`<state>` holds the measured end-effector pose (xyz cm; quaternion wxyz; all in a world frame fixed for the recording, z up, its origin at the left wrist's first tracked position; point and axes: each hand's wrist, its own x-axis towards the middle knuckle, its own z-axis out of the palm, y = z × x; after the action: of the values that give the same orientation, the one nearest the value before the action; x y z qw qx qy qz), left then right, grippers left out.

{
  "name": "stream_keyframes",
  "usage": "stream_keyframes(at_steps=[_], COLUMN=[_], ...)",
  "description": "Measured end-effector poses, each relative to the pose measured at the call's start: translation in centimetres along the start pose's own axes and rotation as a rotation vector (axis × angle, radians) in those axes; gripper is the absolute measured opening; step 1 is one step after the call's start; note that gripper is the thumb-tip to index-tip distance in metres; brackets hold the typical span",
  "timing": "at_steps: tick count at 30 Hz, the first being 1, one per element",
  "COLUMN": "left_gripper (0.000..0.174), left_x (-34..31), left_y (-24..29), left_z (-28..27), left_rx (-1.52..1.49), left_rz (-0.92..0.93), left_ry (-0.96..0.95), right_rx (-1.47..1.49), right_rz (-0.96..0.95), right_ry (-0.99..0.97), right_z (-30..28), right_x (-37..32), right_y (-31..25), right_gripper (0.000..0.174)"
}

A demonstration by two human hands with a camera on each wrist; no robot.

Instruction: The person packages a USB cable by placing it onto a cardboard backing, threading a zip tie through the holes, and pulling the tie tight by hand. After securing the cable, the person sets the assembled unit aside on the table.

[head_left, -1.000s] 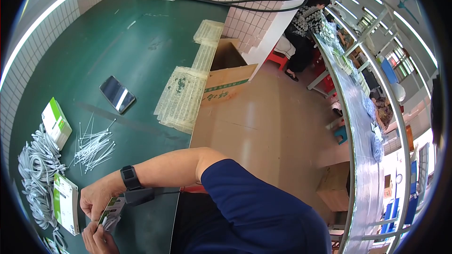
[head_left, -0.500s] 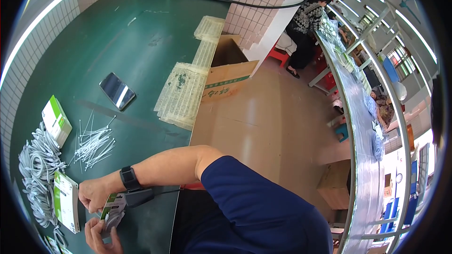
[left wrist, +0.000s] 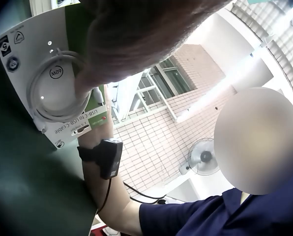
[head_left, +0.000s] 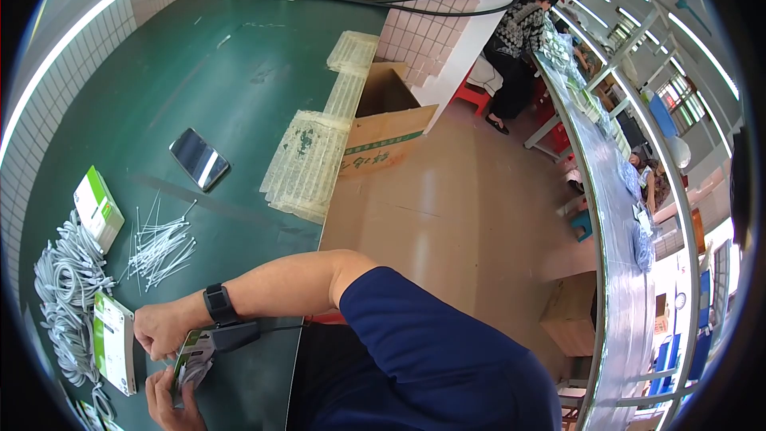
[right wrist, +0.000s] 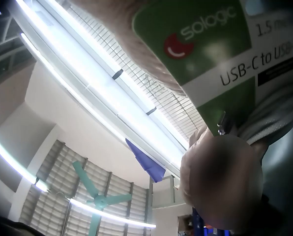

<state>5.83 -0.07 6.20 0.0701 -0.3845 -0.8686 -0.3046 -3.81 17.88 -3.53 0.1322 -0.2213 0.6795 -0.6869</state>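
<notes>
A green and white card [head_left: 194,345] with a coiled grey-white cable on it is between the two hands, low in the head view. The left hand [head_left: 172,401] grips its lower part, thumb over the cable. At the card's upper left edge is the right hand [head_left: 169,330], fingers curled down, their tips hidden. In the left wrist view the coiled cable [left wrist: 36,93] lies against the card [left wrist: 18,64], and the left hand [left wrist: 141,39] reaches across it. The right wrist view shows the printed card [right wrist: 205,44] close up, with fingers at its edge.
On the green table [head_left: 239,104] lie a phone [head_left: 199,160], scattered white cable ties [head_left: 162,247], a heap of grey cables [head_left: 70,271] and card stacks [head_left: 99,209] [head_left: 116,343]. An open cardboard box [head_left: 387,132] stands beside the table. People sit along another bench.
Over the last second the card has come into fuller view, its cable facing up, and the left hand has shifted slightly right. The right hand has barely moved.
</notes>
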Motion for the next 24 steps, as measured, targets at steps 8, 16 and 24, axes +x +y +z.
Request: stream_keyframes(at_steps=[8,16,24], left_gripper=[0.024,0.021,0.031], left_x=[-0.2,-2.1,-1.0], left_y=[0.3,-5.5,-7.8], left_z=[-0.2,0.4,0.7], left_rx=[0.029,-0.174,-0.95], left_rz=[-0.002,-0.201,-0.4], left_ry=[-0.101,0.238,0.574], right_rx=[-0.323,0.231,0.508], right_rz=[-0.114,-0.091,-0.062], right_ry=[-0.117,0.123,0.196], right_z=[-0.3,-4.3,-1.8], right_x=[-0.7,0.1,-1.4], right_y=[-0.4,-1.6,-3.0], right_gripper=[0.008,0.014,0.046])
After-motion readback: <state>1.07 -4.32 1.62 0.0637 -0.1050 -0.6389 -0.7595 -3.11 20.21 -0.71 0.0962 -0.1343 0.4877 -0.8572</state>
